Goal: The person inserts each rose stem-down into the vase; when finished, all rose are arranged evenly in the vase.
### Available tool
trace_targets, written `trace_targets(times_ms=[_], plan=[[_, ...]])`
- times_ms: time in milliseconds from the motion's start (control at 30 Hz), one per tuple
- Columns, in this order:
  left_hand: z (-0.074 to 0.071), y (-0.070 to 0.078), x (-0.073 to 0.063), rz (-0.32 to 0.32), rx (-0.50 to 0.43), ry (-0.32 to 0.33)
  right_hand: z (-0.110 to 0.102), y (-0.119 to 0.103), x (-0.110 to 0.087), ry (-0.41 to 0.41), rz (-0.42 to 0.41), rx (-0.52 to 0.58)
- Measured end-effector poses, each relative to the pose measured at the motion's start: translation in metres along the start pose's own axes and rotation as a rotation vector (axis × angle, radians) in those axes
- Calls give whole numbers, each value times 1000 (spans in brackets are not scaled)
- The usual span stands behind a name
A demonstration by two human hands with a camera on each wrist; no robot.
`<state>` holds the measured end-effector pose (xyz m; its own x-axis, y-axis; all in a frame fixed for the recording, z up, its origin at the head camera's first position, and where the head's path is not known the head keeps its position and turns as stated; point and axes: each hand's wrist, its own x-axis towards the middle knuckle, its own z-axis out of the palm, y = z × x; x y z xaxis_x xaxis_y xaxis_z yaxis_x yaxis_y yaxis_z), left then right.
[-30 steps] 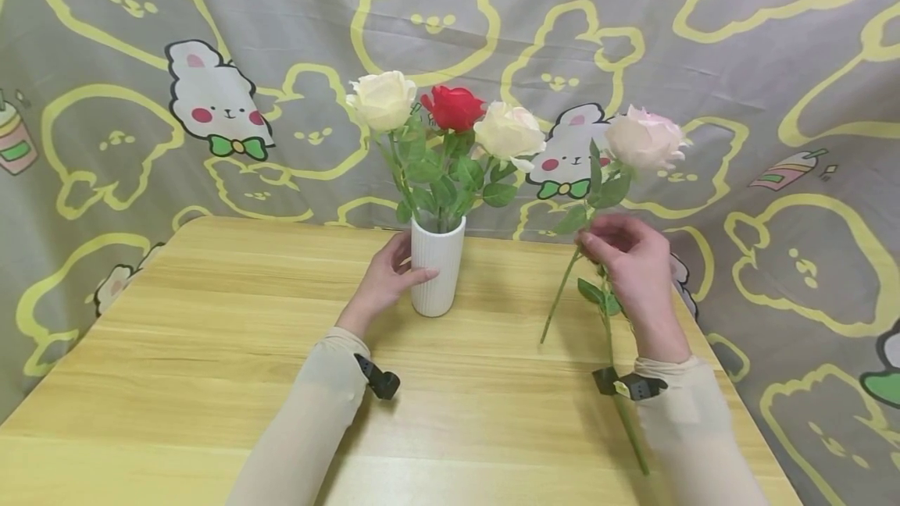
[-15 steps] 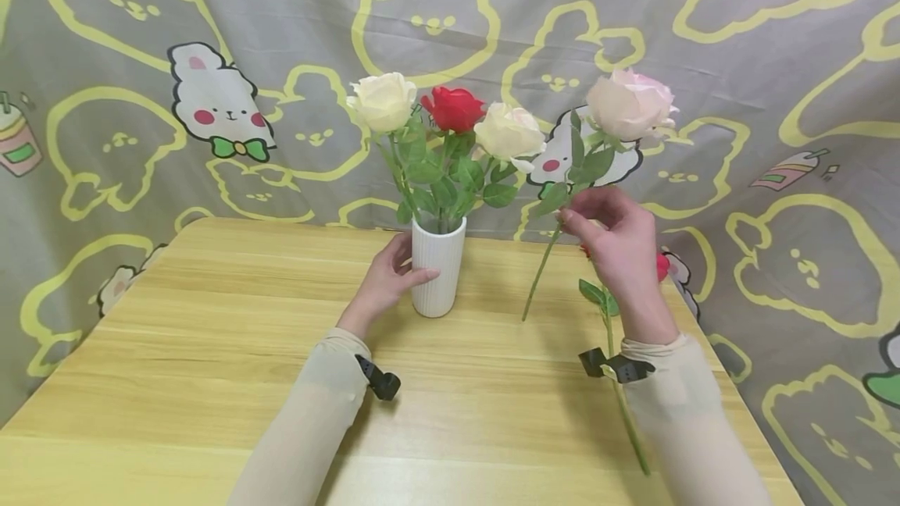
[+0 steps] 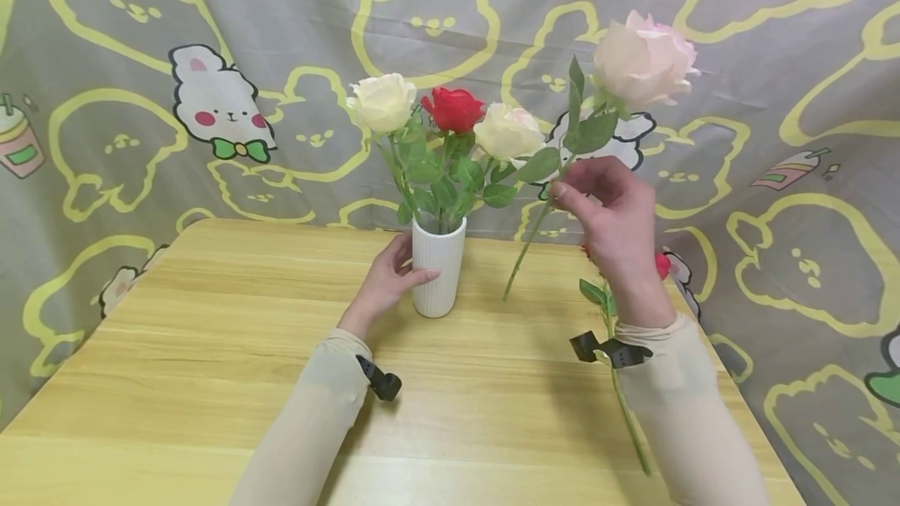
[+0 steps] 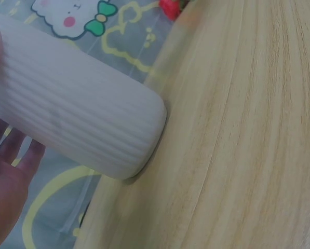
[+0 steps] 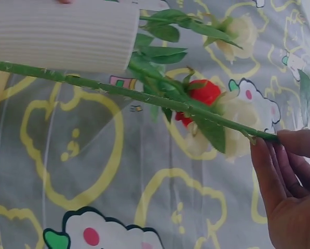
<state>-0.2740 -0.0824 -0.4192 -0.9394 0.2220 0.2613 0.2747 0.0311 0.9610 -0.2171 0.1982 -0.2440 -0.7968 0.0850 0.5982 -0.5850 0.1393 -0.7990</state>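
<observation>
A white ribbed vase (image 3: 437, 272) stands upright on the table, holding a cream rose (image 3: 383, 102), a red rose (image 3: 453, 108) and a second cream rose (image 3: 509, 131). My left hand (image 3: 382, 286) holds the vase low on its left side, thumb across the front and fingers behind. To the right, my right hand (image 3: 619, 217) pinches the stem of a pale pink rose (image 3: 643, 61) between thumb and fingertips. That rose is up off the table, its stem slanting down toward the vase. In the right wrist view the bare stem (image 5: 108, 89) passes in front of the vase.
Another red rose (image 3: 662, 265) lies on the wooden table (image 3: 281, 318) at the right, its bloom mostly hidden behind my right hand and its stem running toward the front. A grey patterned curtain (image 3: 295, 14) hangs behind the table and along its sides.
My right hand has lifted the pink rose and carried its stem left, closer to the vase. The red rose lying behind has come partly into sight. My left hand and the vase stay put.
</observation>
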Motion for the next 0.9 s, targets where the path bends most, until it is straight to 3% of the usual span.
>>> trace_targets(times_ms=[367, 633, 900], plan=[[0, 0, 0, -3, -24, -15, 9, -20, 11, 61, -63, 349], [0, 0, 0, 0, -9, 2, 18, -37, 18, 145, -200, 437], [1, 0, -1, 17, -9, 2, 29, -38, 23, 221, -210, 532]])
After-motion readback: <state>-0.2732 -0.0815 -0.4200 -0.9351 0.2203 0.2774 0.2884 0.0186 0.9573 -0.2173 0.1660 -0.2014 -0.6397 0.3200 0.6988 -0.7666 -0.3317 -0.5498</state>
